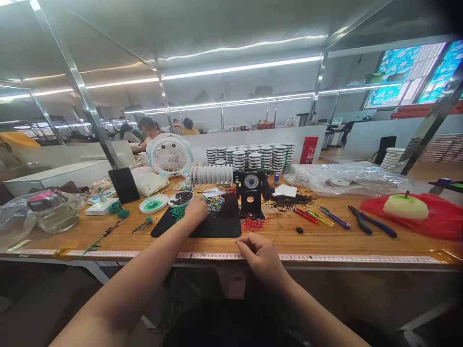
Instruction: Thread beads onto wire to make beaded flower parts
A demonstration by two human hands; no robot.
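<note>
Fingers (pixel 248 243) of the right hand (pixel 262 258) are pressed together, pinching a thin metal wire (pixel 235 240) just above the front edge of the bench (pixel 318 241). A measuring tape (pixel 325 258) runs along that edge. The left hand (pixel 197 209) lies over the upper part of a black mat (pixel 195 226), just beside a small dish of dark beads (pixel 181 198). Its fingertips are hidden, so their state cannot be determined. A white saucer of green beads (pixel 154 204) sits further left. Right of the mat stands a black dial-faced device (pixel 251 193), with loose red beads (pixel 255 222) at its base. Pliers (pixel 361 219) lie well apart on the right, beyond several screwdrivers (pixel 334 217). Stacked white spools (pixel 253 158) stand behind the device.
</note>
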